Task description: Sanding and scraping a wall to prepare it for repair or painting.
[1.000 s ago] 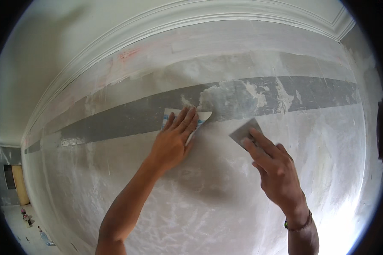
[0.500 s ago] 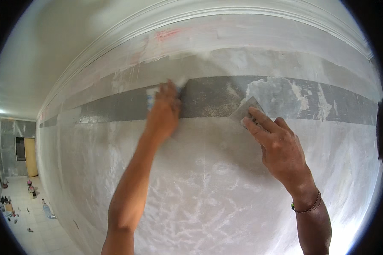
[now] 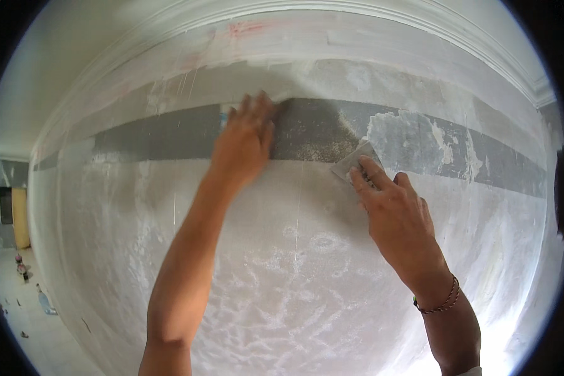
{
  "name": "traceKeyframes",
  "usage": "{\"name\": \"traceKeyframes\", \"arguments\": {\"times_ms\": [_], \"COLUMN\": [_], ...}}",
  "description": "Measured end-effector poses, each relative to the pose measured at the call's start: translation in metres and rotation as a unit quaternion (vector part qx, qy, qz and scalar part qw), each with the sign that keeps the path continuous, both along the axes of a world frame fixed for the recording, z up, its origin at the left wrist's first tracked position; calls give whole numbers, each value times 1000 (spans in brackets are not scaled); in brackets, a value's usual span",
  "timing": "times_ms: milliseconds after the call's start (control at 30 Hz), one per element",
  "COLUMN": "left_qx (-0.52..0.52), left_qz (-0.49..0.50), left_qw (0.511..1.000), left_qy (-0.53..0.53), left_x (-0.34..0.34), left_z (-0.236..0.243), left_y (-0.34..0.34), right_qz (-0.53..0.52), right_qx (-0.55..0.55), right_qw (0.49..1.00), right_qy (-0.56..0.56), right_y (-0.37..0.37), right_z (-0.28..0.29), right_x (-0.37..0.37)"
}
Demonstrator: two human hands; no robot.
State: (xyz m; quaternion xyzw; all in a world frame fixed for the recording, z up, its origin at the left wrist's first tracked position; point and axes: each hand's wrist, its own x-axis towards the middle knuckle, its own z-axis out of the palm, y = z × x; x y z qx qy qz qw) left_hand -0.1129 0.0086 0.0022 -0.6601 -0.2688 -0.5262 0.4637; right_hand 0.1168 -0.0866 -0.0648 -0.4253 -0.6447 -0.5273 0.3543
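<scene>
wall [image 3: 282,269]: mottled white | band [image 3: 163,135]: dark grey | blade [image 3: 352,164]: grey | bracelet [image 3: 442,304]: reddish-brown

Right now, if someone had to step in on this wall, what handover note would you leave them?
Left hand: flat against the wall on the grey band; what it holds, if anything, is hidden.
Right hand: pressing a small grey scraper blade to the wall at the band's lower edge.
Done: pale filler covers part of the band right of the blade; the wall below is skimmed white.
Left: the band between and left of the hands is bare grey.
</scene>
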Motion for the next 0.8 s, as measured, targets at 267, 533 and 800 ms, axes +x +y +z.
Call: {"name": "traceKeyframes", "arguments": {"times_ms": [267,533,800], "left_qx": [45,102,123], "left_qz": [-12,-8,-14], "left_qw": [995,990,987], "left_qy": [-92,-97,-102], "left_x": [-6,-6,-7], "left_z": [8,6,7], "left_y": [13,20,23], "right_qz": [-49,-131,-167], "right_qx": [7,14,39], "right_qw": [998,990,982], "right_qy": [-32,-45,-74], "right_y": [0,1,4], "right_z": [38,49,56], "right_x": [-20,-33,-43]}}
